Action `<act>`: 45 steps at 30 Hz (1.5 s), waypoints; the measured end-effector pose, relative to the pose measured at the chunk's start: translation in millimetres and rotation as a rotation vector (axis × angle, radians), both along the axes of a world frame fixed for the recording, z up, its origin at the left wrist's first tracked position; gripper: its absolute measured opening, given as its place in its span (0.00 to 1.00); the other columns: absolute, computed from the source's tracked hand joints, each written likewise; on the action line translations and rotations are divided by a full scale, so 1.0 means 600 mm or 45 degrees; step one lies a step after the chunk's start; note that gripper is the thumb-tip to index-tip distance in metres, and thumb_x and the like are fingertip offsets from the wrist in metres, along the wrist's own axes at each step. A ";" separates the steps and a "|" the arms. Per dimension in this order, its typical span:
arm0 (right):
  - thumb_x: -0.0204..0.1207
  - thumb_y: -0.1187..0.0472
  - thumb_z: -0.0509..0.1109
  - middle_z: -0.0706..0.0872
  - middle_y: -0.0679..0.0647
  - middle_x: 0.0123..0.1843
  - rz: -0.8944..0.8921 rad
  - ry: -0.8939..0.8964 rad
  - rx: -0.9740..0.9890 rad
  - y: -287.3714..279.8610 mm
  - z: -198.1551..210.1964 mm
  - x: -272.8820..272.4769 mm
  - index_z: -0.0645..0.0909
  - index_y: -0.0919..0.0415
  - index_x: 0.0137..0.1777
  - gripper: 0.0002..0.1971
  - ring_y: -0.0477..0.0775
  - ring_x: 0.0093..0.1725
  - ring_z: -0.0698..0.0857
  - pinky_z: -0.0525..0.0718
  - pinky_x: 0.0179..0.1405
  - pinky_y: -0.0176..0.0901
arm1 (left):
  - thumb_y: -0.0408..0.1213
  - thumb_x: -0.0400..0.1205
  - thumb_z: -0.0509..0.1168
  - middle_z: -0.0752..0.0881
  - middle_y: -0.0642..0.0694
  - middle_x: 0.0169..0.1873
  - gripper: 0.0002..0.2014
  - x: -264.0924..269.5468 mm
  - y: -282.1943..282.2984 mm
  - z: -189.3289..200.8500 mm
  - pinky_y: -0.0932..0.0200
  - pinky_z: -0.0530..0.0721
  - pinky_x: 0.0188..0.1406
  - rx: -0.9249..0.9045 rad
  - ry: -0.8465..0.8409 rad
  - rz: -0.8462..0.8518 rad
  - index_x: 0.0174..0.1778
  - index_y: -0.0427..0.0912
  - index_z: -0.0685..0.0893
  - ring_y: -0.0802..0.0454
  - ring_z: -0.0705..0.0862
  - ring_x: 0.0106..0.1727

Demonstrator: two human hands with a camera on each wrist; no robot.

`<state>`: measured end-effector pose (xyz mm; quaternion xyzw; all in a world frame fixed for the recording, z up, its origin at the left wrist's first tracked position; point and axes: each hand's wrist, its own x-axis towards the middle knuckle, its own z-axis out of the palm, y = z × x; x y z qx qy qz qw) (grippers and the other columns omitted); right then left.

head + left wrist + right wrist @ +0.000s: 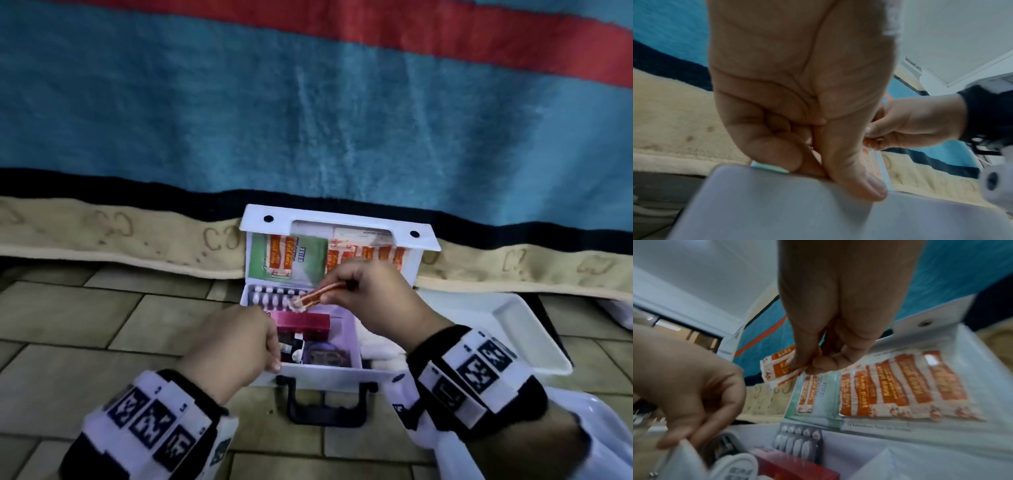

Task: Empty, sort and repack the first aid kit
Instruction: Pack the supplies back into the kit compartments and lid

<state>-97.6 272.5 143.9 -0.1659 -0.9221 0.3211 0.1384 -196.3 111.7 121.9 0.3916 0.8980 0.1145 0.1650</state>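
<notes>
Emptying step: right hand (pixel 368 298) pinches plaster strips (pixel 317 296), left hand (pixel 236 342) grips the kit (pixel 322 371) rim; next, probably, the tray (pixel 513 329) beside.

Lighting is dim, flat and cool, with soft shadows. Both wrist views show motion blur and strong wide-angle bending at the edges. Near surfaces are out of focus.

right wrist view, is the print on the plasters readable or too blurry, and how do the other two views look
Right wrist view: plaster strips readable, edges soft. Left wrist view: left hand fills the picture, kit wall blurred. Head view: dim, right hand slightly smeared.
</notes>
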 end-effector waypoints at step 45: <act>0.81 0.61 0.62 0.90 0.60 0.41 -0.152 0.120 0.405 0.036 0.097 -0.102 0.81 0.60 0.50 0.06 0.62 0.42 0.87 0.85 0.43 0.54 | 0.43 0.65 0.76 0.86 0.62 0.26 0.06 -0.015 0.000 -0.011 0.67 0.83 0.42 0.080 -0.073 -0.017 0.30 0.61 0.88 0.69 0.84 0.39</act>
